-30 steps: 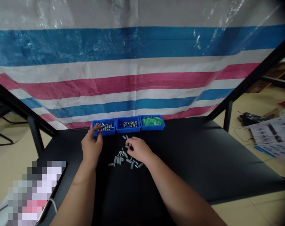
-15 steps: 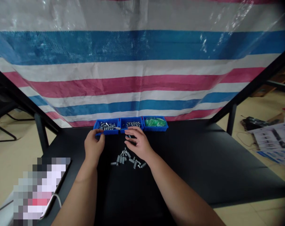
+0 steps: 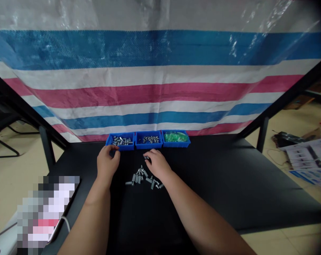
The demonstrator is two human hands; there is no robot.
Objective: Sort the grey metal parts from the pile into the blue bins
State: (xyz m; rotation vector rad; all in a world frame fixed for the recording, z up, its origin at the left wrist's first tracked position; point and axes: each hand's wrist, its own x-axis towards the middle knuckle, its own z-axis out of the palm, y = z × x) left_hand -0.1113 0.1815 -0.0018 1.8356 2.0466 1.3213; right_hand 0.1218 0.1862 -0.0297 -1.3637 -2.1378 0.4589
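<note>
My right hand (image 3: 158, 164) pinches a small grey spacer-like metal piece (image 3: 146, 157) between thumb and fingertips, just in front of the middle bin. My left hand (image 3: 107, 161) is at the front of the left blue bin (image 3: 125, 148), fingers curled and a gap showing between them and the thumb; nothing can be seen in it. Similar grey cylindrical pieces (image 3: 123, 141) fill that bin. Small silver screws (image 3: 152, 139) lie in the middle blue bin (image 3: 149, 146). Between my forearms is a loose pile of grey pieces (image 3: 137, 178), some with screws in their ends.
A third blue bin (image 3: 176, 144) on the right holds green plastic-looking material (image 3: 176, 136). At the left edge of the black table (image 3: 216, 191) lies a blurred-out device (image 3: 54, 209) with a white cable (image 3: 66, 223). A striped sheet (image 3: 155, 95) hangs behind, between black frame bars.
My right hand has drawn its spread fingers together on the small grey piece, uncovering the middle bin's front. My left hand has hardly moved. The view has shifted slightly.
</note>
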